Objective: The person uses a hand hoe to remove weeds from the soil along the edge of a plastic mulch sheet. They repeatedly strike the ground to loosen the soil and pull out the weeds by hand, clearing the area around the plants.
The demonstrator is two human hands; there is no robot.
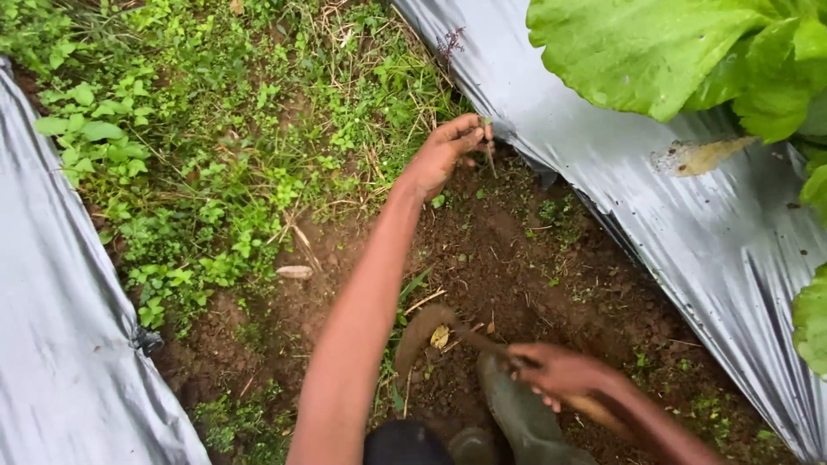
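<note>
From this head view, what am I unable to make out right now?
- Weed stem in the left hand: too thin to identify.
- Curved tool: its handle is covered by the right hand, its blade is soil-caked.
- Boot: cut off by the bottom edge.
- Leafy plant: cropped at the top and right edges.

Bare brown soil (517, 258) forms the ground between the two hands. Low green weeds (207, 172) cover it beyond the left hand (444, 155). Silver plastic mulch sheets (655, 215) lie along both sides, outside each hand.
</note>
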